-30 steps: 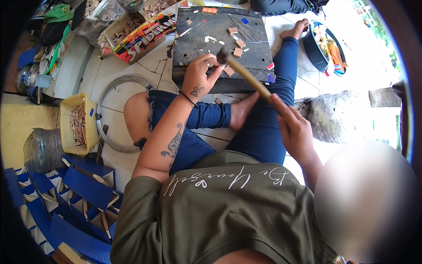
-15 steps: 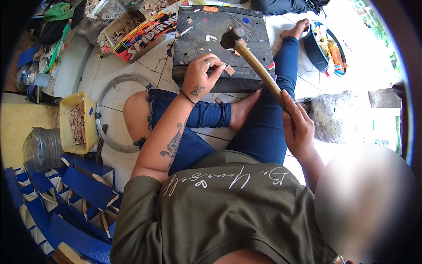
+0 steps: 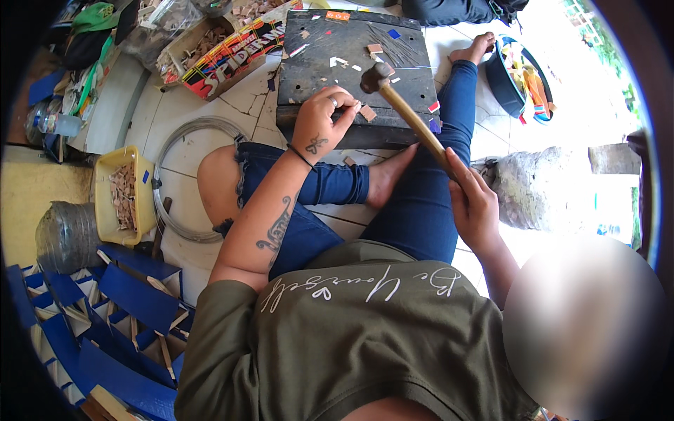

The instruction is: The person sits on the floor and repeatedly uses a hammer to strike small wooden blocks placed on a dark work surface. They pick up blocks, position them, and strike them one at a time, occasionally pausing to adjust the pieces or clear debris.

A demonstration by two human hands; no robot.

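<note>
My right hand (image 3: 474, 200) grips the lower part of the wooden handle of a hammer (image 3: 411, 116). Its dark metal head is tilted up and left over a black block-like work surface (image 3: 319, 77). At the near edge of that surface, my left hand (image 3: 323, 119) has its thumb and forefinger pinched together. Whatever is between those fingertips is too small to make out. Just right of them lies a small brown square piece (image 3: 368, 113). Another brown piece (image 3: 375, 49) rests farther back, among white scraps and thin metal rods (image 3: 397, 52).
On the left are a coil of wire (image 3: 165, 151), a yellow basket of brown pieces (image 3: 103, 210) and stacked blue boards (image 3: 140, 295). Behind them stands a printed box of pieces (image 3: 232, 59). A dark tub (image 3: 502, 84) with colourful strips sits at far right.
The hammer head has come slightly toward me and to the right, uncovering a brown piece behind it. My right hand has shifted a little left. My left hand stays put.
</note>
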